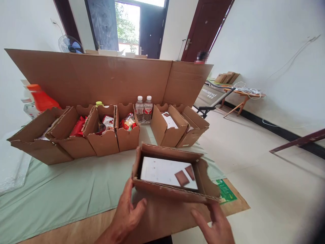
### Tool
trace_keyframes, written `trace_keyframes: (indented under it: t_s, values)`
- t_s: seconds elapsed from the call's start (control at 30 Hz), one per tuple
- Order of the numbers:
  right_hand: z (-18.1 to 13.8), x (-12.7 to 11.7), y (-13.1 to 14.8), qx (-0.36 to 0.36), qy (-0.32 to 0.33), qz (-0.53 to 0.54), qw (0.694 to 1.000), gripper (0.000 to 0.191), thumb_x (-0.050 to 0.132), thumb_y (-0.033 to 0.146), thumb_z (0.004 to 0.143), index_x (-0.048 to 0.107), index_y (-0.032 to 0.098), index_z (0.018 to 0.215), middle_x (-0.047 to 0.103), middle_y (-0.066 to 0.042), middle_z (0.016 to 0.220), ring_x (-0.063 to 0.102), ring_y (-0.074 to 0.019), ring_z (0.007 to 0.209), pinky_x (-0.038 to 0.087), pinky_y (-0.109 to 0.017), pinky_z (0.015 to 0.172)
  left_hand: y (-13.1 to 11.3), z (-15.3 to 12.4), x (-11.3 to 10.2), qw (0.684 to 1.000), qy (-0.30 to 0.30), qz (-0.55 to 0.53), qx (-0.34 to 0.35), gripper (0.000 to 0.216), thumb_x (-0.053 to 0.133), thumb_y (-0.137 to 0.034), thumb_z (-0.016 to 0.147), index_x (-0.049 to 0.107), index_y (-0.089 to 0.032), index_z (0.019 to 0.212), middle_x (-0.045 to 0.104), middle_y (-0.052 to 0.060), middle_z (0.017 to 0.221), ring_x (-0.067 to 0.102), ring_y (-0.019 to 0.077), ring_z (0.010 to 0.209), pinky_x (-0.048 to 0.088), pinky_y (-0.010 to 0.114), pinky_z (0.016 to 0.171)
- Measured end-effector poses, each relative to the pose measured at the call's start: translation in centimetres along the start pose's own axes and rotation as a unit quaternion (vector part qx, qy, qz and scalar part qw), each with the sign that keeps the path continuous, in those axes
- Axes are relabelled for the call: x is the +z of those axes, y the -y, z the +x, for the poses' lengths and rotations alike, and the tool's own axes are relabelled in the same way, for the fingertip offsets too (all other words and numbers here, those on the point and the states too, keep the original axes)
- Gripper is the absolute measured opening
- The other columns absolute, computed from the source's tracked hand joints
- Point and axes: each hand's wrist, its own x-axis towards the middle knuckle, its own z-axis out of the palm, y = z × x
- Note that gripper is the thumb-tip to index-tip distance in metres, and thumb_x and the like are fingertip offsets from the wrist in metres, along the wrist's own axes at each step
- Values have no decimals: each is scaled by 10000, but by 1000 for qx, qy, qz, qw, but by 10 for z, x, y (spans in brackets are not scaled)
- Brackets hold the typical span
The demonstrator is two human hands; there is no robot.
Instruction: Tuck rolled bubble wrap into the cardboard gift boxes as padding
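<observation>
a: how are the hands posed?

b: the left hand [127, 215] angles up, fingers bent round the left end of a cardboard box [172, 200], its thumb apart from them before the near wall. the right hand [214, 223] takes the right near corner, fingers mostly hidden, thumb pointing inward.

a: so it's gripped?

b: clasped between both hands, thumbs spread from fingers; whether the thumbs press on it, i cannot tell.

a: what's it like?

b: brown corrugated board, long, narrow, open-topped, one end scooped. inside, between the two sets of fingers, lies a flat white carton [161, 169] printed with brown squares.

a: further out?

b: just past the right fingers, a green sheet [225, 190]. beyond the left fingertips, wrinkled pale-green cloth [76, 189], then four rough-edged bins [105, 144], some holding red, crinkled packets [79, 127]. ahead of both hands, two clear, white-capped bottles [147, 110]; beyond the right fingers, two more bins [175, 136]; behind these, a creased cardboard panel [114, 74].
</observation>
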Motion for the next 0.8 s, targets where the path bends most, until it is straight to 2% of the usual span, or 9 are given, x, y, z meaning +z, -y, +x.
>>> trace_keyframes:
  t_s: [0.07, 0.13, 0.2, 0.3, 0.4, 0.6, 0.7, 0.8]
  values:
    - [21, 26, 27, -40, 23, 35, 998, 433, 667, 509, 845, 659, 190, 1138, 759, -102, 1076, 718, -280, 985, 589, -375, 864, 3, -1, -21, 997, -78, 10, -11, 618, 640, -364, 856, 486, -198, 1431, 574, 145, 1448, 489, 345, 1408, 430, 488, 1145]
    - [43, 53, 50, -70, 74, 86, 991, 388, 642, 458, 875, 646, 192, 1157, 747, -97, 1064, 709, -258, 970, 581, -362, 863, 3, 4, -44, 990, -143, 19, -8, 595, 653, -379, 859, 498, -217, 1410, 603, 125, 1400, 503, 334, 1389, 440, 462, 1124]
    - [62, 79, 68, -87, 128, 136, 979, 377, 635, 407, 883, 630, 200, 1198, 734, -91, 1098, 697, -242, 990, 574, -348, 876, 2, 12, -63, 983, -183, 23, -8, 608, 654, -378, 860, 477, -233, 1423, 613, 110, 1376, 528, 315, 1358, 458, 433, 1095]
    - [77, 112, 81, -81, 154, 182, 968, 474, 648, 385, 879, 571, 208, 1311, 702, -96, 1210, 676, -241, 1064, 559, -358, 925, 7, 24, -80, 975, -217, 34, -22, 600, 651, -398, 849, 479, -230, 1400, 624, 109, 1343, 592, 292, 1256, 504, 402, 1013]
    - [79, 134, 79, -55, 155, 206, 965, 465, 636, 398, 899, 561, 213, 1319, 690, -99, 1244, 665, -247, 1118, 554, -356, 931, 19, 34, -86, 973, -229, 35, -17, 595, 631, -400, 867, 461, -226, 1409, 617, 114, 1349, 617, 271, 1209, 513, 390, 996]
    - [88, 157, 56, -38, 149, 205, 967, 469, 642, 464, 878, 574, 208, 1265, 702, -110, 1229, 664, -259, 1130, 527, -372, 964, 34, 49, -83, 968, -246, 39, -15, 526, 571, -359, 933, 467, -199, 1423, 616, 129, 1366, 573, 285, 1301, 442, 440, 1112]
    - [95, 168, 44, -20, 146, 185, 972, 448, 626, 532, 865, 599, 204, 1170, 733, -107, 1099, 698, -267, 1006, 538, -375, 895, 32, 53, -83, 971, -235, 45, 5, 572, 545, -274, 930, 431, -198, 1486, 585, 126, 1440, 526, 273, 1373, 399, 452, 1173]
    - [95, 177, 20, -29, 170, 97, 980, 455, 599, 567, 871, 626, 212, 1154, 738, -113, 1043, 703, -305, 937, 548, -399, 786, 32, 49, -97, 972, -214, 99, 24, 637, 553, -226, 907, 413, -211, 1528, 513, 118, 1541, 472, 266, 1435, 369, 459, 1211]
